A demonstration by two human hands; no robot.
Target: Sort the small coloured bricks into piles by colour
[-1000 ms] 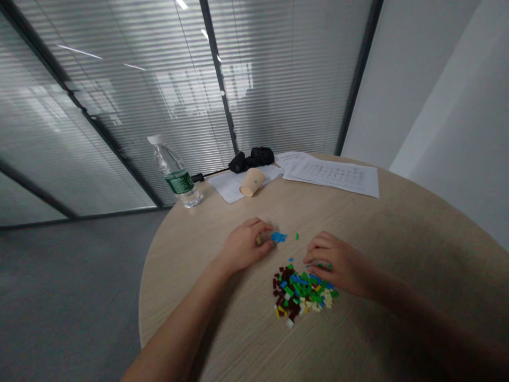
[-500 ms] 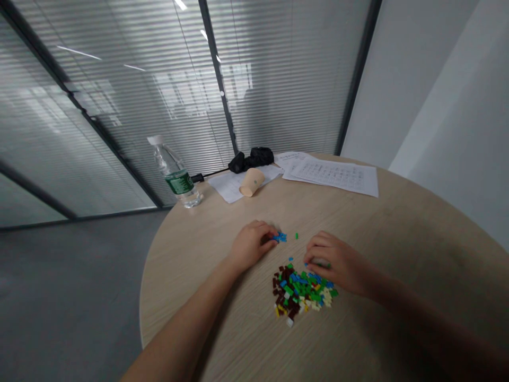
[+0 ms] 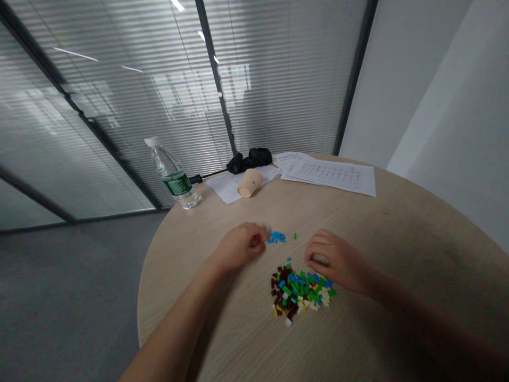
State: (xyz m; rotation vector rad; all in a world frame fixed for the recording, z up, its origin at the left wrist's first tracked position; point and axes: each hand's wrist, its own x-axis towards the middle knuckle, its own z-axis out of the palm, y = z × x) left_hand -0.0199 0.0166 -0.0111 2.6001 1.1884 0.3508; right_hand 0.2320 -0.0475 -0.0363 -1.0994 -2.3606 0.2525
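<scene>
My left hand (image 3: 242,245) is curled beside a small cluster of blue toy bricks (image 3: 277,237). Its thumb and forefinger are brought together; anything between them is hidden. Across from it, my right hand (image 3: 332,259) hovers at the upper right edge of a mixed pile of toy bricks (image 3: 302,289), thumb and fingertips close together. A bit of green shows at its curled fingers, but what the fingertips pinch cannot be made out. The pile has brown, green, blue, cream, yellow and white pieces. One green brick (image 3: 295,236) and one blue brick (image 3: 289,259) lie apart between the hands.
Toward the back of the round wooden table (image 3: 178,297) stands a water bottle (image 3: 175,178). A paper cup (image 3: 249,183) lies on its side on a sheet of paper (image 3: 222,187). Behind it is a black folded item (image 3: 254,159); printed sheets (image 3: 330,175) lie to the right.
My left hand has drawn back to the left from the blue bricks, which now show in full. My right hand has barely moved; the blue spot at its fingertips no longer shows.
</scene>
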